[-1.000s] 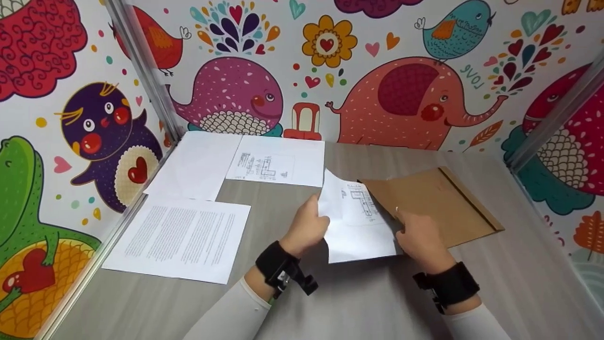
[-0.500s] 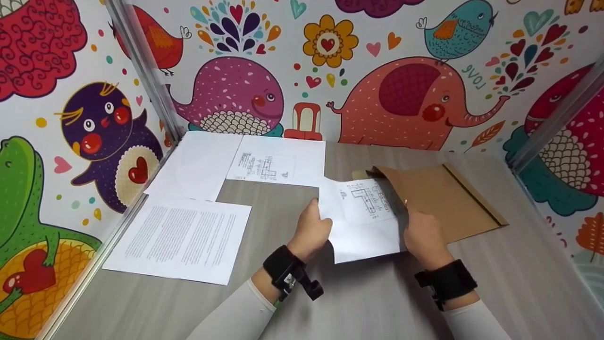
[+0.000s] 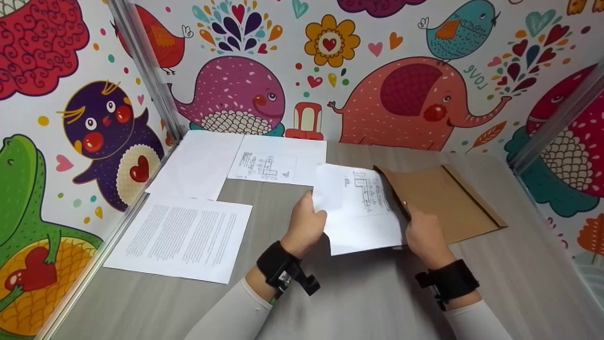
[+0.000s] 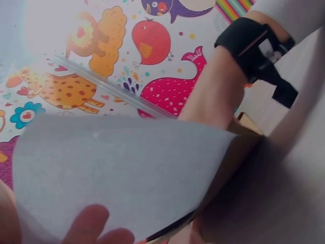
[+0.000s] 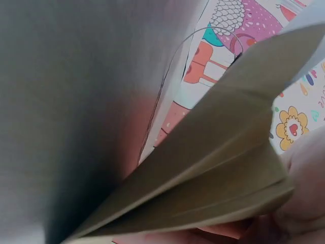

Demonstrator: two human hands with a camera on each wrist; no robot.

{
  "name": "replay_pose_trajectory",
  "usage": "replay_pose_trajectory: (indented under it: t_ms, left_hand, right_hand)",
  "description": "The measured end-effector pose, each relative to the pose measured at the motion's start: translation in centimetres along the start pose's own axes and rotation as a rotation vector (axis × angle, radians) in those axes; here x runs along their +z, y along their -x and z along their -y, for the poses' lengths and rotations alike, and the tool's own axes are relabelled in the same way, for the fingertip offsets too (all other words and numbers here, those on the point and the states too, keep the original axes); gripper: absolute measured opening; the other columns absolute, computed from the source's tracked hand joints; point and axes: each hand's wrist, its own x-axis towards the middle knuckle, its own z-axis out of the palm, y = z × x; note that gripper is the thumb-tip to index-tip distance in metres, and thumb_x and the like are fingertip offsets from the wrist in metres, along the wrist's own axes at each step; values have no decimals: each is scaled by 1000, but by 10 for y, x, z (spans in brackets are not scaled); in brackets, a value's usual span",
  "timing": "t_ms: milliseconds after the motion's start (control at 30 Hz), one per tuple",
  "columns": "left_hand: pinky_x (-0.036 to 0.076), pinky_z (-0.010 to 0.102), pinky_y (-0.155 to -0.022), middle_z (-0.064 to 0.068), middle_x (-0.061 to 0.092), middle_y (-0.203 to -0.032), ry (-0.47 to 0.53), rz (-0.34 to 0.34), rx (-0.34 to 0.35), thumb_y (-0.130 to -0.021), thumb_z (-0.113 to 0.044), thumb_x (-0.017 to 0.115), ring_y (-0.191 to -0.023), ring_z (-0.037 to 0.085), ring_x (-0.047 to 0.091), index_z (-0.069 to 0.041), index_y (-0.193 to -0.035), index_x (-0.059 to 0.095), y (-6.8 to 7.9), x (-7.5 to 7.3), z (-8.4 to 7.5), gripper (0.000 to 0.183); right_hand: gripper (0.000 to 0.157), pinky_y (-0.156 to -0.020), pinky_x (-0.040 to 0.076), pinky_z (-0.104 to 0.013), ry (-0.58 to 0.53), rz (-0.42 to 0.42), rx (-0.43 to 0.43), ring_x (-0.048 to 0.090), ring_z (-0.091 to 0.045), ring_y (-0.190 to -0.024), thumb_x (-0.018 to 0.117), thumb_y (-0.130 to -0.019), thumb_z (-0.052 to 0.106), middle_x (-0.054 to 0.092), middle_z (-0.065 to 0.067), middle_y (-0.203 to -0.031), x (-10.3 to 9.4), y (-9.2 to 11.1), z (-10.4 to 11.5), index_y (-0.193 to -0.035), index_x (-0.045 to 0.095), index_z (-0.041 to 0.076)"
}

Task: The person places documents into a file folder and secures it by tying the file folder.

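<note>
My left hand (image 3: 303,223) pinches the left edge of a white printed sheet (image 3: 361,231), thumb on top; a plan-like drawing shows on it. The sheet's right side lies at the mouth of a brown paper envelope (image 3: 446,203), and how far it reaches inside is hidden. My right hand (image 3: 428,236) grips the envelope at that mouth, its fingertips mostly out of sight. From the left wrist, the sheet's pale underside (image 4: 122,162) appears bowed, with fingers (image 4: 90,223) beneath. The right wrist view has the envelope's folded brown side (image 5: 213,162) close up.
A text-covered sheet (image 3: 177,241) lies flat at the left. Behind it are a blank-looking sheet (image 3: 196,163) and another sheet with a drawing (image 3: 304,160). Patterned walls (image 3: 264,38) bound the grey table (image 3: 349,302) at the back and sides.
My right hand has shifted slightly right and now wraps the envelope's edge, where a finger pointed along it before. The envelope's near flap has bent up, and the sheet has risen slightly since half a second ago.
</note>
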Motion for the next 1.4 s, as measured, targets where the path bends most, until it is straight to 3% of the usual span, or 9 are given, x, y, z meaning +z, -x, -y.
replay_pose_trajectory:
  t_ms: [267, 433, 567, 833, 1000, 1067, 1167, 1267, 1400]
  left_hand:
    - [52, 34, -92, 19, 62, -123, 128, 2, 2, -79, 13, 38, -111, 27, 62, 4, -136, 47, -6, -9, -3, 58]
    - [52, 31, -88, 19, 64, -121, 165, 13, -10, -79, 13, 38, -110, 27, 64, 4, -134, 49, -8, -11, -1, 57]
    - [53, 31, -88, 19, 64, -122, 181, 11, -33, -78, 14, 39, -111, 27, 64, 4, -134, 49, -8, -11, 0, 57]
    - [55, 35, -92, 19, 64, -121, 185, 22, -56, -82, 12, 42, -109, 28, 65, 4, -128, 51, -4, 1, 12, 47]
    - [54, 36, -96, 19, 64, -124, 155, 64, -22, -82, 12, 41, -114, 28, 64, 3, -134, 48, -6, -9, 7, 53]
    - [52, 37, -99, 18, 63, -126, 136, 85, 1, -81, 13, 39, -117, 29, 62, 3, -137, 46, -7, -14, 4, 57]
    - [49, 37, -102, 17, 62, -129, 99, 115, 16, -80, 13, 39, -119, 28, 61, 3, -141, 43, -10, -19, 1, 62]
    - [47, 38, -106, 18, 59, -134, 64, 130, 18, -79, 14, 38, -122, 27, 58, 4, -145, 39, -12, -22, -1, 67]
    - [41, 41, -114, 20, 52, -144, 5, 122, 4, -78, 14, 36, -131, 29, 52, 7, -150, 32, -14, -26, -3, 72]
  right_hand:
    - [47, -92, 50, -62, -38, 40, 49, 60, -55, -110, 37, -94, 2, 61, -34, -127, -3, -2, -4, -138, 52, -5]
    - [51, -104, 43, -63, -135, 143, 152, 52, -49, -128, 32, -97, 8, 55, -27, -141, -9, -6, -6, -145, 50, 4]
    - [52, -111, 36, -63, -198, 205, 189, 43, -48, -137, 30, -98, 9, 48, -26, -148, -15, -9, -6, -146, 47, 2]
    - [52, -107, 40, -63, -171, 184, 127, 50, -49, -130, 35, -95, 7, 56, -24, -142, -19, -7, 3, -143, 53, 6]
    - [51, -107, 41, -62, -189, 208, 128, 50, -48, -131, 36, -94, 8, 56, -24, -141, -20, -9, 3, -141, 55, 4]
    - [51, -101, 45, -59, -196, 233, 147, 53, -46, -128, 35, -95, 9, 55, -24, -143, -22, -9, 2, -143, 53, 4]
    - [53, -74, 55, -46, -249, 281, 195, 67, -37, -89, 34, -96, 11, 52, -26, -145, -25, -8, 1, -147, 48, 6]
    - [54, -49, 45, -32, -295, 314, 223, 55, -20, -56, 34, -97, 12, 53, -27, -143, -27, -7, 1, -149, 45, 7]
    - [53, -45, 41, -29, -305, 320, 213, 53, -18, -58, 35, -97, 11, 51, -26, -145, -28, -7, 1, -149, 45, 7]
